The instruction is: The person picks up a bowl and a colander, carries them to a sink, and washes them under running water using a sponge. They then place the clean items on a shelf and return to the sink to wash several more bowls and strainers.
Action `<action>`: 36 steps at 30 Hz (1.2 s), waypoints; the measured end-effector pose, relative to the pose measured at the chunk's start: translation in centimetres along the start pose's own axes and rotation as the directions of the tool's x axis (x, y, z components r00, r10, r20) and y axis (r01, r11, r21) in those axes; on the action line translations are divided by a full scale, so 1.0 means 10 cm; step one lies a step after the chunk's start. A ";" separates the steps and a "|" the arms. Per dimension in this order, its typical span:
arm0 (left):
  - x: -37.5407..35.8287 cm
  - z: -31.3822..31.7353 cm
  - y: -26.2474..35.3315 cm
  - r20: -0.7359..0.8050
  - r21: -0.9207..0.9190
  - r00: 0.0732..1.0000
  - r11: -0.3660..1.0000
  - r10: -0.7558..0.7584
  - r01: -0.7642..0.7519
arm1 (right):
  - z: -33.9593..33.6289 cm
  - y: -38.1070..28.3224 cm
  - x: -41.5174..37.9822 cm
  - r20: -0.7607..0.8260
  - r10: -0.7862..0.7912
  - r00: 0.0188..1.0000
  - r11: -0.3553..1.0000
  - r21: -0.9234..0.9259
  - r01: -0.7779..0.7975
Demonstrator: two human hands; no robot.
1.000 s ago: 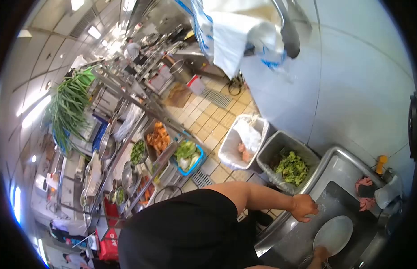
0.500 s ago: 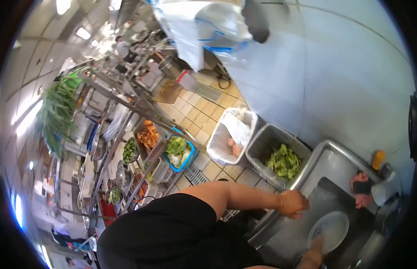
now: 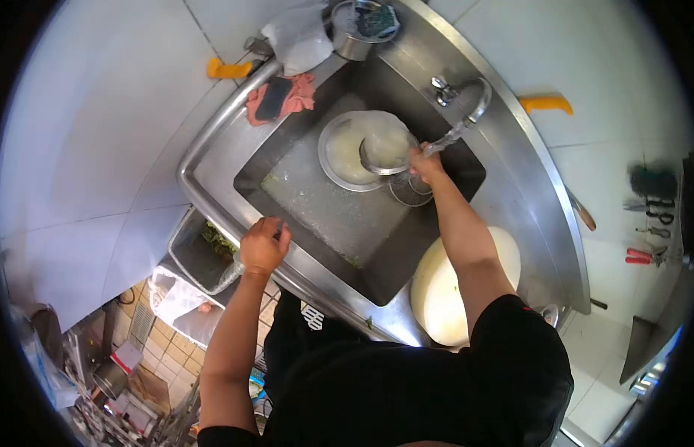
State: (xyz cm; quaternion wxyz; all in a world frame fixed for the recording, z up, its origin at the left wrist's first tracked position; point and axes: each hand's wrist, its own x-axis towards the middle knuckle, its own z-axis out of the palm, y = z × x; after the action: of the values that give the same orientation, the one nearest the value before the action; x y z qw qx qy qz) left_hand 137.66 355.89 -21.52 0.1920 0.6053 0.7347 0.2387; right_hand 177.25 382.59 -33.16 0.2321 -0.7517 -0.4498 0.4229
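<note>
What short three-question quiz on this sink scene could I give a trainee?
1. Fill in the blank: the person's ____ hand is the one nearer the tap.
2. True or false: water is running into the sink.
3. What does the dark pad lie on? A) a chopping board B) a pink cloth C) an upturned pot

Key: 1 right; 2 true; 3 B

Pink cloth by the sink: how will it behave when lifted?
Probably floppy: the pink cloth lies in crumpled folds. The dark pad resting on it would likely slide off if one corner rises.
</note>
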 end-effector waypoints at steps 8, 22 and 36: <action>0.55 0.80 0.44 0.171 -0.472 0.984 0.873 -0.041 0.118 | -0.59 -0.89 -0.98 0.030 -0.045 0.999 0.999 -0.021 0.045; 1.64 2.62 0.91 0.596 -0.391 0.681 0.588 -0.425 0.708 | 0.08 -0.83 -1.07 0.063 -0.375 0.925 0.801 -0.481 0.358; 2.04 2.42 1.45 0.384 -0.609 0.921 0.766 0.057 0.207 | 0.28 -0.40 -0.74 -0.045 -0.427 0.903 0.658 -0.700 0.277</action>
State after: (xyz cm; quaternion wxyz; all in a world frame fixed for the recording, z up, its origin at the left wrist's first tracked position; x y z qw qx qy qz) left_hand 159.11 381.02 -32.58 0.5343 0.5077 0.5820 0.3437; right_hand 171.18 377.97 -28.53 0.0645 -0.7209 -0.6833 0.0959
